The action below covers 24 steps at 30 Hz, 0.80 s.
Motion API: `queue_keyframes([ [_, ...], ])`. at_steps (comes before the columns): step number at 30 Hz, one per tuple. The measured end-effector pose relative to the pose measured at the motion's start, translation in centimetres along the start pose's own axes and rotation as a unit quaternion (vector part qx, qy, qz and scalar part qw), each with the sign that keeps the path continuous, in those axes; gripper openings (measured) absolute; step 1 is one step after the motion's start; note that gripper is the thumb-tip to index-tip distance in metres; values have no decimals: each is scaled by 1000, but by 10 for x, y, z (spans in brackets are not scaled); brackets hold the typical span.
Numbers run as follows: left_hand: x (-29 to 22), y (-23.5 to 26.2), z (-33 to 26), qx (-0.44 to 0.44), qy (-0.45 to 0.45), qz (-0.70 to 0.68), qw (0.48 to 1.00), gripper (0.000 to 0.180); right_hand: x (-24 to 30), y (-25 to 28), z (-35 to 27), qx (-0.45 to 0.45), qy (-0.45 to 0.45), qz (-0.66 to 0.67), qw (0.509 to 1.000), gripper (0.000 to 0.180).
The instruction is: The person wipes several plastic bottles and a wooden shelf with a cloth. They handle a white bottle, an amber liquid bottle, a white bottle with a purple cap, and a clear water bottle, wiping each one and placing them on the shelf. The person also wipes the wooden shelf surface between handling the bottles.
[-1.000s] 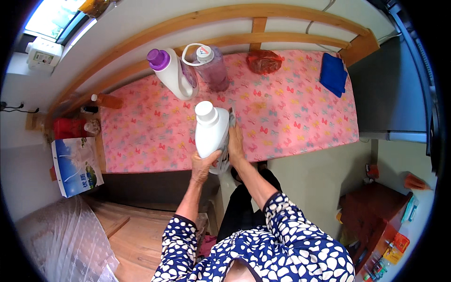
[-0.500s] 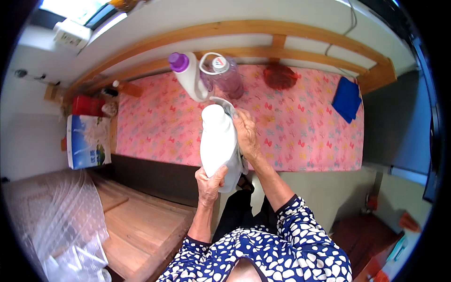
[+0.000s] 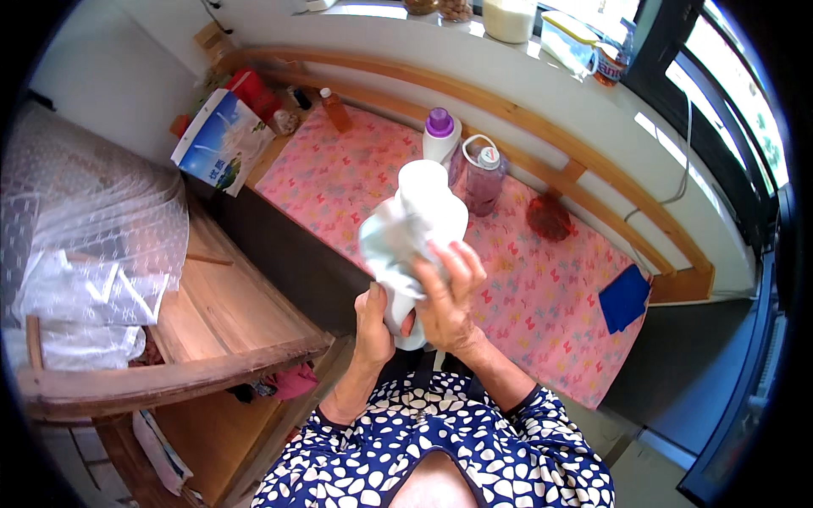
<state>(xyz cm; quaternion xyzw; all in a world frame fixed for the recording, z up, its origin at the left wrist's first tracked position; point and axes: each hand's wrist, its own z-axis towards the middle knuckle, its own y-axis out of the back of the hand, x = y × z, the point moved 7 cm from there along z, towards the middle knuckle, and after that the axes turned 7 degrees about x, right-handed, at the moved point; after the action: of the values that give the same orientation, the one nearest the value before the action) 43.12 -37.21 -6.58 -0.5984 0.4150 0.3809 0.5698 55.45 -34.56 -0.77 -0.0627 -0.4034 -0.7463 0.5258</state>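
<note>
A large white plastic bottle [image 3: 449,222] with a white cap is held upright-tilted in front of my body, its cap end pointing away from me. My left hand [image 3: 373,328] is closed around its lower part, near the handle. With my right hand [image 3: 450,296] I press a pale cloth [image 3: 391,244] against the bottle's face; cloth and fingertips are blurred by motion. Just beyond stand a white bottle with a purple cap [image 3: 439,135] and a clear purplish jug [image 3: 485,186] with a white lid and carrying loop.
A pink patterned cover [image 3: 533,313] lies over the wooden-railed bench. On it are a red bundle [image 3: 549,218], a blue folded cloth [image 3: 624,298] and a small orange bottle [image 3: 335,110]. A blue-and-white bag [image 3: 222,142] stands at far left, above a wooden cabinet [image 3: 233,296].
The cloth in my right hand has moved from the bottle's right side across to its front left. My left hand has shifted its hold near the bottom. The view has turned.
</note>
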Motion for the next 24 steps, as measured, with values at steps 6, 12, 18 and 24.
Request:
queue_keyframes([
  [6, -20, -15, -25, -51, -2, -47, 998, 39, -59, 0, 29, -35, -144, 239, 960, 43],
  [12, -31, -17, -22, -30, 9, -72, 997, 41, -59, 3, 53, -21, -170, 233, 957, 39],
  [18, -50, -3, -13, -47, 1, -82, 996, 42, 21, -5, 2, 76, -5, 31, 997, 59],
  [24, -71, 10, -11, -45, -20, -83, 995, 48, -13, -31, -22, -21, -105, 113, 988, 53],
])
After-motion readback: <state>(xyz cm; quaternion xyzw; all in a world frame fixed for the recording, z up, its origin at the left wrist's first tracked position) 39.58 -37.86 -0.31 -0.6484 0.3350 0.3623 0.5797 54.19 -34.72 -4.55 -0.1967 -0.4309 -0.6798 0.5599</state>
